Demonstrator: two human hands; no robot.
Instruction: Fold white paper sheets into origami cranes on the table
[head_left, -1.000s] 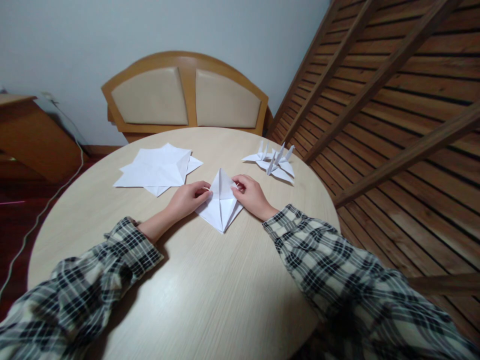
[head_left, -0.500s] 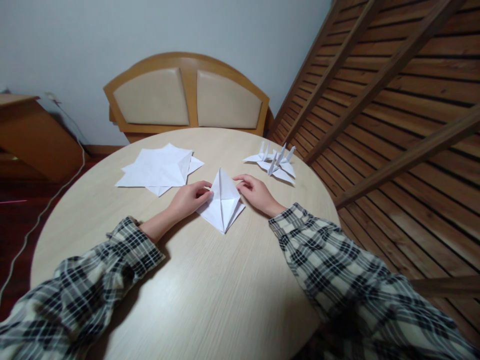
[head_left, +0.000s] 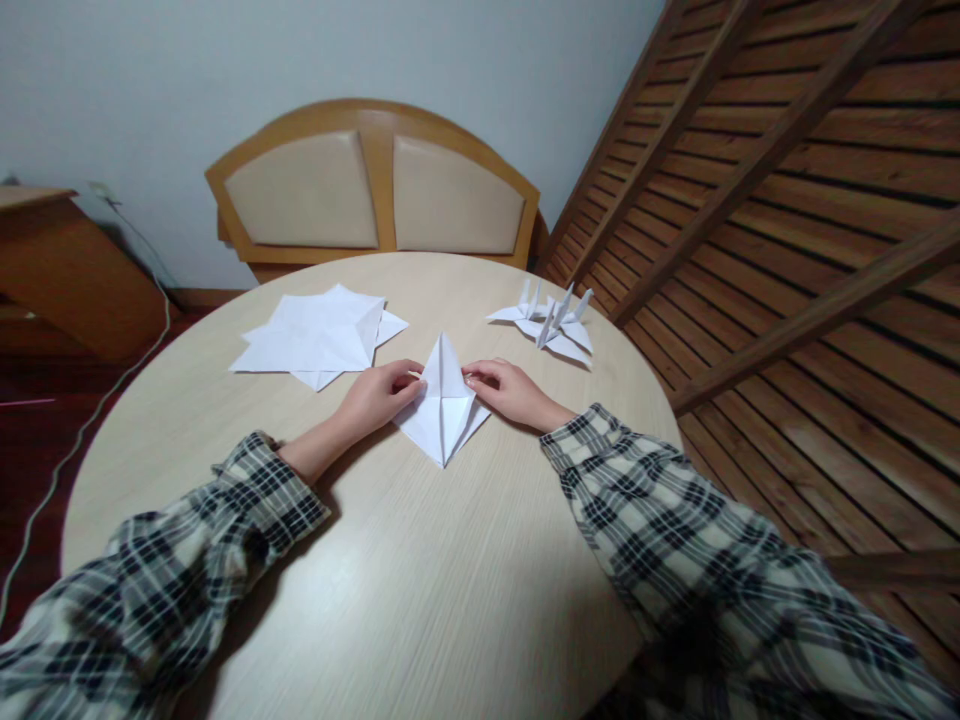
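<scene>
A partly folded sheet of white origami paper lies on the table in front of me, its upper flap forming a diamond with one point away from me and creases along the middle. My left hand is closed on its left edge, the thumb resting on top of the paper. On the opposite side my right hand pinches the right edge between thumb and fingers. A lower layer of the paper sticks out to the right below the top flap.
Several folded paper cranes stand at the right rear of the round table. Loose white paper sheets lie stacked at the left rear. Behind the table is a padded wooden headboard; a slatted wooden panel rises on the right.
My right hand has moved slightly left and closed on the right edge of the paper, drawing that side of the flap inward. The left hand stays in place.
</scene>
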